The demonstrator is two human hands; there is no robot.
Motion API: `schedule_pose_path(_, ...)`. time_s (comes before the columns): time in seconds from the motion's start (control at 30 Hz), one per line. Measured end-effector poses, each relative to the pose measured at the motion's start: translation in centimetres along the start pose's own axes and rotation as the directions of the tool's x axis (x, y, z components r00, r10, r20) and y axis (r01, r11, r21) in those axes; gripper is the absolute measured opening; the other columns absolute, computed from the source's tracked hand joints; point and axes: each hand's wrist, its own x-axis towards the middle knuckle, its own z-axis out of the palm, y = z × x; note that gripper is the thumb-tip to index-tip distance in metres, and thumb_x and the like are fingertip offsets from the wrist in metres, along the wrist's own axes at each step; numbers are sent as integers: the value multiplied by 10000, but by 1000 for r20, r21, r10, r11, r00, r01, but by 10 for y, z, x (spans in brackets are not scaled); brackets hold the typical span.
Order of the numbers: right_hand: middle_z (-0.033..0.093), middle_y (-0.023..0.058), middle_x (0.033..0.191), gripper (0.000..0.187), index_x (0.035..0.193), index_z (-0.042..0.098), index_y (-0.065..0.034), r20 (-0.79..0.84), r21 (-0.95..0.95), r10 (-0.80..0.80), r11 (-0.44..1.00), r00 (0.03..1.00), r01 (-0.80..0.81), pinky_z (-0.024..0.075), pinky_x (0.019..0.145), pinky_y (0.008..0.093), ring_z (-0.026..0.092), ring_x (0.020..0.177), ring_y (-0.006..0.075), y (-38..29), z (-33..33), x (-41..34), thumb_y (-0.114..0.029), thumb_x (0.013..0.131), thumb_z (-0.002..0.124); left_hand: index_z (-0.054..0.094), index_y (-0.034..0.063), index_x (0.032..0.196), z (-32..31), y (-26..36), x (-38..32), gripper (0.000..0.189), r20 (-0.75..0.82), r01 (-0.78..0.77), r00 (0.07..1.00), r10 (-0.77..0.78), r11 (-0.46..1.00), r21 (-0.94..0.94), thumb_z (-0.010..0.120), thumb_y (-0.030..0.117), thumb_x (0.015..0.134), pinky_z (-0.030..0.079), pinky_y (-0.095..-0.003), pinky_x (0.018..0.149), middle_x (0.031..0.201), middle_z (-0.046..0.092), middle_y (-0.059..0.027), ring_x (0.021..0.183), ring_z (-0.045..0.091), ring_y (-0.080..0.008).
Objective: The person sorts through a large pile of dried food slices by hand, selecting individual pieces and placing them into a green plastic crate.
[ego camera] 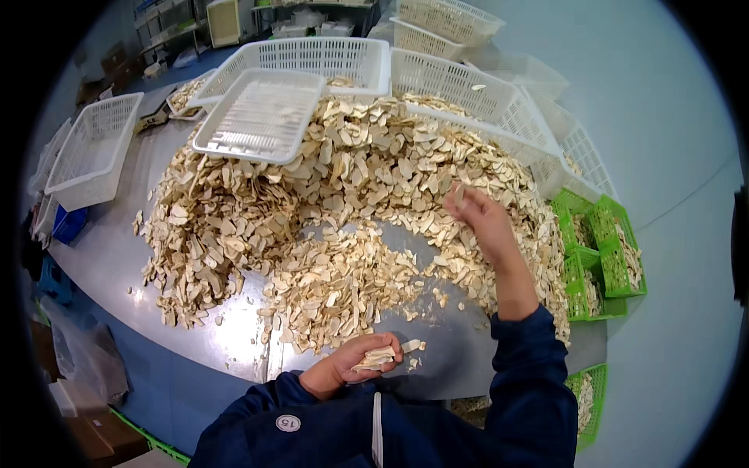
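Pale, dried-looking slices (374,146) lie in a large curved heap on a metal table (456,374), with a smaller pile (333,286) of them nearer to me. My left hand (368,357), at the table's near edge, is closed around several slices (374,358). A loose slice (413,345) lies just right of that hand. Over the right part of the heap, my right hand (477,219) pinches one slice (459,195) between thumb and fingers.
An empty white tray (254,117) rests on the heap's back left. White perforated baskets (468,85) line the far side; another basket (96,146) stands at the left. Green baskets (614,245) holding slices are at the right edge. A scale (155,117) sits at the back left.
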Motion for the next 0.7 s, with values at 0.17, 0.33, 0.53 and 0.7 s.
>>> schedule_pose_path(0.17,613,172,1297,466,1386,481,75,133,233,224,940,966,-250,508,999,319,637,1158,227,68,-1,-66,-176,1006,581,571,-18,1086,-9,-4,5,277,21,24,999,-25,999,25,482,243,1053,400,-187,358,1025,622,-164,745,584,-187)
schedule_pose_path(0.33,644,143,1266,442,1383,493,57,227,240,311,901,923,-362,532,949,276,658,1104,194,72,4,-79,-156,1005,579,576,-16,1077,-4,-2,4,260,19,25,999,-25,1000,2,502,231,1041,393,-183,352,1018,625,-157,717,575,-179)
schedule_pose_path(0.53,726,57,890,368,1116,736,-53,280,-403,169,914,945,-45,535,777,293,665,811,143,6,-16,-9,-360,933,645,578,-26,1058,-2,2,5,273,29,18,999,-18,1000,8,482,229,1048,377,-175,341,1025,587,-180,724,548,-178)
schedule_pose_path(0.7,710,65,1029,489,1297,611,0,-352,228,-265,906,897,357,510,834,292,650,915,156,-25,-12,38,-336,944,654,576,-36,1046,4,3,2,287,1,-9,1000,9,1000,-11,469,230,1054,371,-173,331,1026,561,-202,710,530,-182)
